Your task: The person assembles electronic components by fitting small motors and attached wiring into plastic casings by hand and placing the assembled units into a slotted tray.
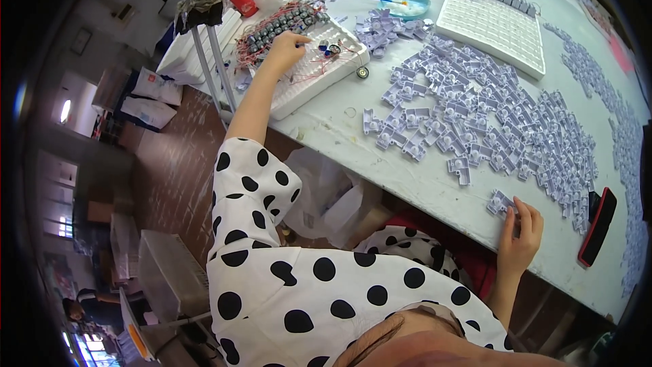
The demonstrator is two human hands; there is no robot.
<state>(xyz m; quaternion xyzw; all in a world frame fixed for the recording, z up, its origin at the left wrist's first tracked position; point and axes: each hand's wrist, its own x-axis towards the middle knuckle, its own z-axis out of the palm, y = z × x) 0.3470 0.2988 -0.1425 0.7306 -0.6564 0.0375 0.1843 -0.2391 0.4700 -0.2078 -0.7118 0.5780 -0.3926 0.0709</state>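
My left hand (288, 49) is over a white foam tray (302, 95) at the upper left, its fingers partly stretched out and no held thing showing. Beside its fingertips, a few small round motors (329, 49) with thin red wires lie on the tray. A dense group of grey motors (282, 26) sits just behind the hand. At the near table edge, my right hand (520, 236) has thumb and fingertips on a small pale-lilac plastic housing (500, 202), which rests at the tabletop.
Many similar housings (468, 109) are heaped across the table (326, 129). One motor (363, 73) lies beside the tray. A second foam tray (492, 30) holds parts along its far edge. A red-and-black phone (598, 228) lies right; a teal dish (407, 5) stands behind.
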